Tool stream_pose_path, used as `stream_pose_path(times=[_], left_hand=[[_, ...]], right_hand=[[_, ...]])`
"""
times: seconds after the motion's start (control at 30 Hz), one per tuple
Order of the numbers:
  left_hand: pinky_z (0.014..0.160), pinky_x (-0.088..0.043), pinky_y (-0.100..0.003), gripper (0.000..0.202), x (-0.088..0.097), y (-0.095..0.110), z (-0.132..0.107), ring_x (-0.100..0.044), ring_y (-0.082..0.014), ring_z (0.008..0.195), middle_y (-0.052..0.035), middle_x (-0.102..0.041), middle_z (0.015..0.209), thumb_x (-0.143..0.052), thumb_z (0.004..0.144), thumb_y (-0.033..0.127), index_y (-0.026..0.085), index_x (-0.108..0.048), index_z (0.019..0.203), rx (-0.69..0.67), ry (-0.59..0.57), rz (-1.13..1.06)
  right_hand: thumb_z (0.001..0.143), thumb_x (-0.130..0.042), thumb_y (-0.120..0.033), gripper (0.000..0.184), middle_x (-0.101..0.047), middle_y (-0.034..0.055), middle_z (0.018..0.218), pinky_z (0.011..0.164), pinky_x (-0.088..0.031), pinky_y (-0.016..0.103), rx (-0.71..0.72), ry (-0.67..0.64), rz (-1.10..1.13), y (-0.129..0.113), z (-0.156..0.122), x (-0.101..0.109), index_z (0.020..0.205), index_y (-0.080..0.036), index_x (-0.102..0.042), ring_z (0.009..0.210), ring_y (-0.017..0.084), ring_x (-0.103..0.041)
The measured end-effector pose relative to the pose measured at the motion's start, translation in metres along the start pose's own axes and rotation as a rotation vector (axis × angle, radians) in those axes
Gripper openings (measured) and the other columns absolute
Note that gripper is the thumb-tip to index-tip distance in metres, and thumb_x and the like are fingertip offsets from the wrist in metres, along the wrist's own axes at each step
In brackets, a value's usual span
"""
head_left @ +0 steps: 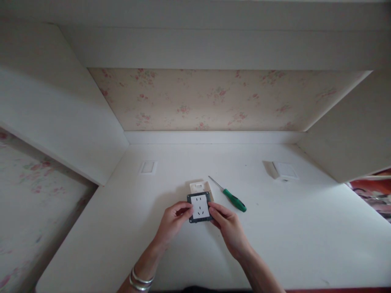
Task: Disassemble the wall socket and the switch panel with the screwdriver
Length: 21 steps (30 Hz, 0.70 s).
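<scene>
A wall socket module (199, 206) with a white face and a dark frame is held just above the white desk (275, 244). My left hand (172, 221) pinches its left edge with thumb and fingers. My right hand (227, 228) grips its right edge the same way. Right behind the socket a cream cover plate (200, 186) lies flat on the desk, partly hidden by it. A screwdriver (229, 195) with a green handle and thin metal shaft rests on the desk to the right of the plate, apart from both hands.
A small white rectangular piece (148, 167) lies at the back left of the desk. A white box-like piece (284, 171) sits at the back right. White shelf walls close in on both sides, with flowered wallpaper (214, 99) behind. Silver bangles (140, 280) ring my left wrist.
</scene>
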State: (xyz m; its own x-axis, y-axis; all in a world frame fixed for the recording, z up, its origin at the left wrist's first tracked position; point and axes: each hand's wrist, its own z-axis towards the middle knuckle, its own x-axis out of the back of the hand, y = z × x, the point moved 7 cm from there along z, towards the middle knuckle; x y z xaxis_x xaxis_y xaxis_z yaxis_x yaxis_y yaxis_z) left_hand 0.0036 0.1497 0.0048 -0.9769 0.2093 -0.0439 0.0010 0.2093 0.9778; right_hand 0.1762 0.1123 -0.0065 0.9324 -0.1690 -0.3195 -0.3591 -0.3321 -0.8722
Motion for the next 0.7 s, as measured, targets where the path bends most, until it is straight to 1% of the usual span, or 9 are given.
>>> stream_pose_path(times=[0.07, 0.13, 0.23, 0.3, 0.37, 0.5, 0.57, 0.7], left_hand=[[0.070, -0.051, -0.026, 0.020, 0.002, -0.001, 0.000, -0.063, -0.0192, 0.077, -0.0067, -0.068, 0.086, -0.070, 0.075, 0.033, 0.016, -0.070, 0.086, -0.019, 0.032, 0.030], [0.073, -0.052, -0.026, 0.018, 0.002, 0.001, 0.000, -0.063, -0.0192, 0.080, -0.0064, -0.067, 0.087, -0.069, 0.076, 0.032, 0.017, -0.070, 0.086, -0.082, 0.051, 0.057], [0.076, -0.053, -0.027, 0.015, 0.003, 0.005, -0.001, -0.061, -0.0212, 0.094, -0.0077, -0.062, 0.103, -0.066, 0.078, 0.032, 0.019, -0.071, 0.085, -0.181, 0.087, 0.080], [0.075, -0.054, -0.027, 0.015, 0.004, 0.008, -0.001, -0.058, -0.0226, 0.101, -0.0087, -0.057, 0.111, -0.064, 0.080, 0.033, 0.020, -0.071, 0.084, -0.223, 0.116, 0.111], [0.073, -0.055, -0.027, 0.016, 0.004, 0.012, -0.001, -0.058, -0.0223, 0.099, -0.0089, -0.057, 0.109, -0.063, 0.081, 0.034, 0.020, -0.071, 0.082, -0.258, 0.135, 0.178], [0.075, -0.052, -0.027, 0.015, 0.002, 0.021, -0.002, -0.060, -0.0199, 0.088, -0.0074, -0.061, 0.096, -0.061, 0.083, 0.032, 0.021, -0.072, 0.081, -0.308, 0.136, 0.308], [0.074, -0.051, -0.027, 0.015, 0.001, 0.024, -0.003, -0.061, -0.0200, 0.086, -0.0071, -0.063, 0.093, -0.060, 0.083, 0.031, 0.022, -0.072, 0.082, -0.316, 0.133, 0.332], [0.078, -0.049, -0.029, 0.012, 0.003, 0.030, -0.005, -0.061, -0.0213, 0.085, -0.0067, -0.065, 0.090, -0.061, 0.082, 0.029, 0.023, -0.072, 0.081, -0.350, 0.156, 0.360]], right_hand=[[0.076, -0.069, -0.043, 0.036, -0.068, 0.0062, 0.104, 0.084, -0.047, 0.034, -0.004, -0.008, -0.010, 0.000, -0.002, -0.001, 0.104, -0.020, -0.068, 0.095, 0.021, -0.060], [0.076, -0.069, -0.042, 0.039, -0.068, 0.0056, 0.103, 0.083, -0.047, 0.033, -0.006, 0.001, -0.011, 0.001, -0.003, -0.001, 0.109, -0.021, -0.066, 0.094, 0.021, -0.061], [0.076, -0.070, -0.042, 0.047, -0.069, 0.0050, 0.101, 0.085, -0.047, 0.035, 0.019, 0.009, 0.022, -0.001, -0.004, -0.001, 0.117, -0.022, -0.061, 0.094, 0.021, -0.061], [0.075, -0.070, -0.042, 0.049, -0.070, 0.0051, 0.098, 0.086, -0.047, 0.037, 0.043, 0.011, 0.045, -0.003, -0.004, -0.002, 0.118, -0.021, -0.060, 0.093, 0.021, -0.062], [0.073, -0.072, -0.042, 0.049, -0.070, 0.0054, 0.097, 0.087, -0.047, 0.037, 0.051, 0.030, 0.054, -0.004, -0.004, -0.003, 0.115, -0.020, -0.062, 0.092, 0.022, -0.062], [0.072, -0.073, -0.042, 0.043, -0.070, 0.0062, 0.100, 0.085, -0.048, 0.036, 0.042, 0.040, 0.023, -0.003, -0.003, -0.003, 0.107, -0.019, -0.067, 0.093, 0.022, -0.062], [0.073, -0.072, -0.042, 0.042, -0.069, 0.0063, 0.101, 0.085, -0.048, 0.036, 0.037, 0.030, 0.020, -0.002, -0.003, -0.003, 0.108, -0.019, -0.067, 0.093, 0.022, -0.062], [0.071, -0.074, -0.041, 0.049, -0.069, 0.0061, 0.103, 0.088, -0.048, 0.038, 0.019, 0.028, 0.064, 0.002, -0.003, -0.002, 0.114, -0.019, -0.064, 0.095, 0.022, -0.062]])
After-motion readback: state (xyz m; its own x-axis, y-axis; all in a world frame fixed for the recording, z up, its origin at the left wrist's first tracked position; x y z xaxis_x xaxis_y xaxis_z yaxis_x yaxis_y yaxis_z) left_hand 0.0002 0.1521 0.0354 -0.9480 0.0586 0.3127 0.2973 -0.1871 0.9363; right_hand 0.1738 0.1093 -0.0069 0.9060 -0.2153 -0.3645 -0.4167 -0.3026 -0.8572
